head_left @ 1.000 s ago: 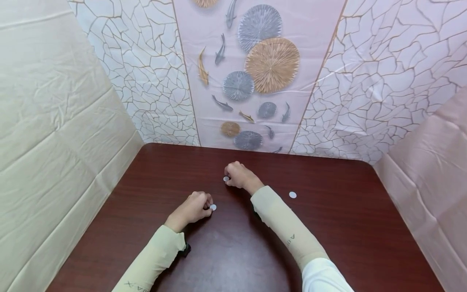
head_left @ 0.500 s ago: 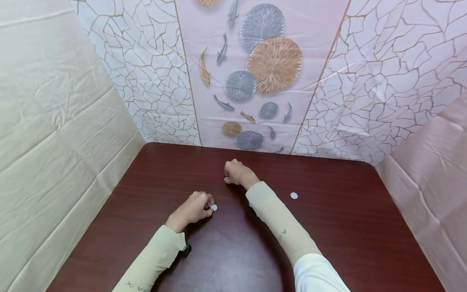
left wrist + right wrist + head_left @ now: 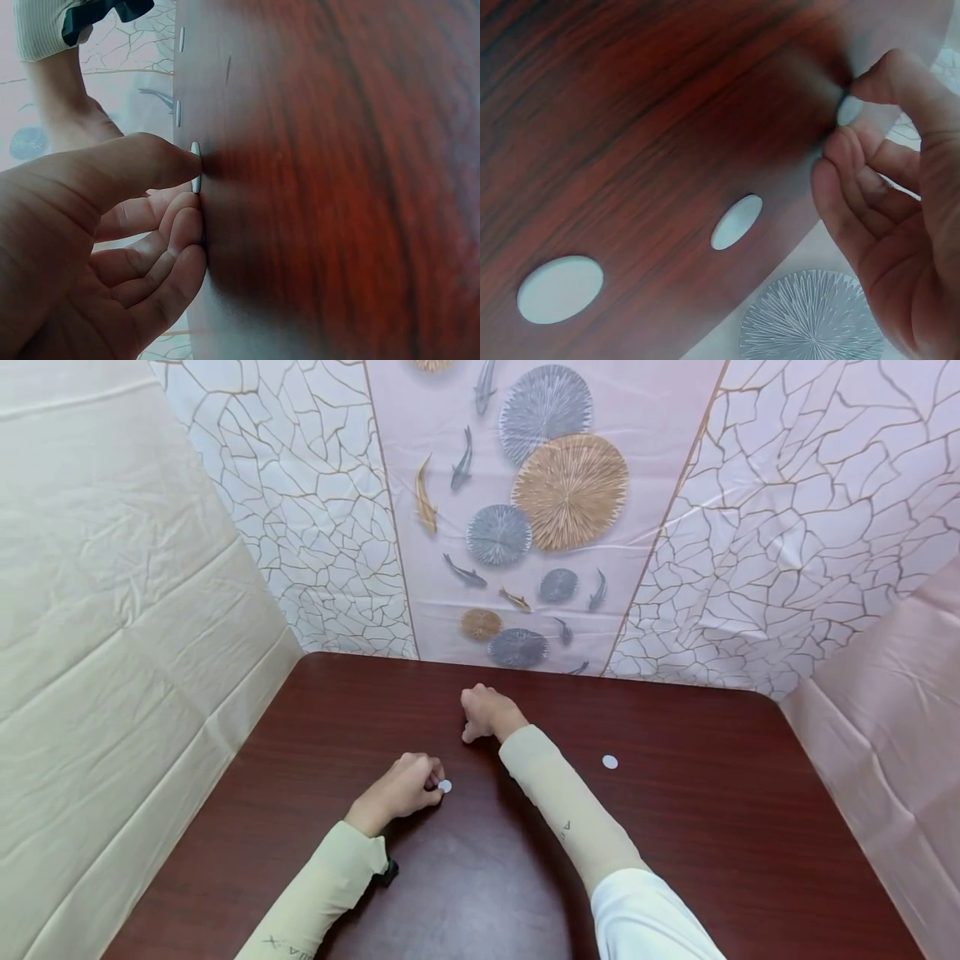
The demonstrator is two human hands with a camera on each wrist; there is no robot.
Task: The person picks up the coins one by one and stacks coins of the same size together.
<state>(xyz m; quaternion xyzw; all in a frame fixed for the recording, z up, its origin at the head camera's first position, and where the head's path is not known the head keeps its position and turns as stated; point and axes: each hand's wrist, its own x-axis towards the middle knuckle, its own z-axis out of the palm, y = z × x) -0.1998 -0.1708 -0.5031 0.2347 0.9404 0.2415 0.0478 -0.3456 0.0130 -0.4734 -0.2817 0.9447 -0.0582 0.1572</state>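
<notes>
In the head view my left hand [image 3: 401, 789] rests low over the table, thumb and fingers at the edges of a small white disc [image 3: 446, 786]. The left wrist view shows the thumb and fingertips gripping this disc [image 3: 196, 166] against the wood. Farther back and to the right, my right hand [image 3: 489, 714] bends down to the tabletop. Between its thumb and fingers a second white disc [image 3: 849, 110] is pinched in the right wrist view; the head view hides it. Two more flat discs lie apart from the hands, a nearer one [image 3: 560, 289] and a farther one [image 3: 736, 222].
A dark reddish-brown wooden table [image 3: 712, 860] carries everything. One loose disc [image 3: 610, 762] lies right of the right forearm. Patterned cloth [image 3: 750, 543] stands along the back edge, and pale cloth walls [image 3: 150, 652] rise at the sides.
The right hand's fingers have moved slightly, and its disc has gone out of sight beneath them in the head view. The right forearm has swung a little left. The left hand has hardly moved.
</notes>
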